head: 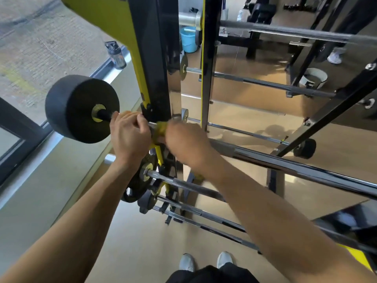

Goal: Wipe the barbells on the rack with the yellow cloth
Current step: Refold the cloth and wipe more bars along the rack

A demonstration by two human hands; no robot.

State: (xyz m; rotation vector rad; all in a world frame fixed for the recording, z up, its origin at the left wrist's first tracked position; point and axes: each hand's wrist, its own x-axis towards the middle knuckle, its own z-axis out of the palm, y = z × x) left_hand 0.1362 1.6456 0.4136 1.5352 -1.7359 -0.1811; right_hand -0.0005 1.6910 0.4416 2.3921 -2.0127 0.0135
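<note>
A barbell with a thick black weight at its left end lies across the black and yellow rack. My left hand grips the bar just right of the weight. My right hand, blurred, grips the yellow cloth wrapped round the bar right beside my left hand. More barbells rest on lower pegs, and others show higher up.
A mirror wall behind the rack reflects bars and my arm. A blue bucket stands beyond the rack, and a dark water bottle sits on the window ledge at left. My white shoes stand on the tan floor below.
</note>
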